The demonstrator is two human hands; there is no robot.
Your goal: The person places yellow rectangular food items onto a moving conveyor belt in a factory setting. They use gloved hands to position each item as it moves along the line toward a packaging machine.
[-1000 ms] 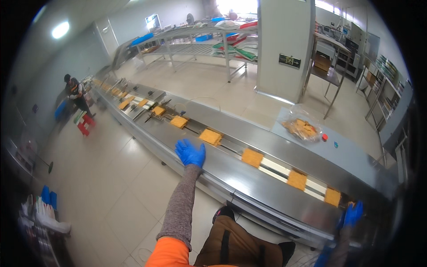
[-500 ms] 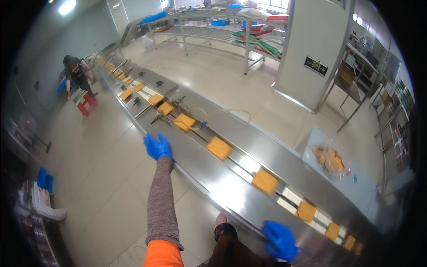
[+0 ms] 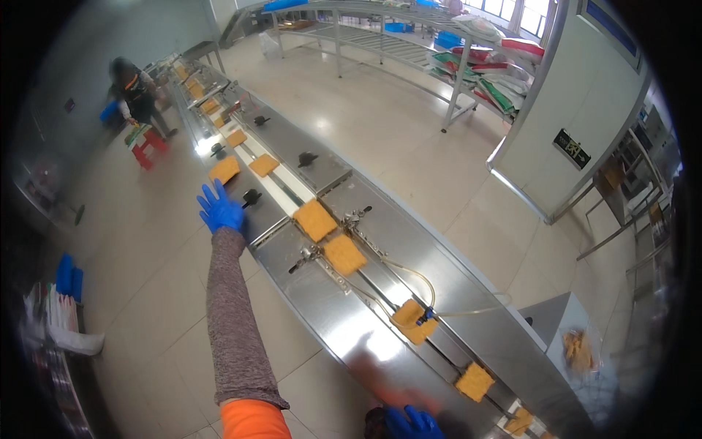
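Note:
My left hand [image 3: 221, 208], in a blue glove, reaches out over the near edge of a long metal conveyor [image 3: 387, 344]. Its fingers are spread and hold nothing. Just beyond the fingertips, a flat golden-brown square piece of food [image 3: 224, 170] lies on the metal side plate, off the belt; whether they touch cannot be made out. My right hand [image 3: 413, 423], also blue-gloved, is low by the near edge, partly cut off by the picture's lower rim. Its visible fingers look apart, with nothing seen in them. Similar squares [image 3: 315, 219] sit in a row along the belt's middle [image 3: 281, 192].
Black knobs [image 3: 308, 159], metal clamps [image 3: 356, 216] and a thin hose [image 3: 431, 282] stick up from the conveyor. A person [image 3: 135, 95] stands at its far left beside a red stool [image 3: 149, 148]. A bag of brown pieces [image 3: 580, 351] lies on a grey surface at right.
My view has shifted towards the conveyor's far end. My left hand has reached farther along the near edge to the loose square; my right hand has dropped mostly out of the picture.

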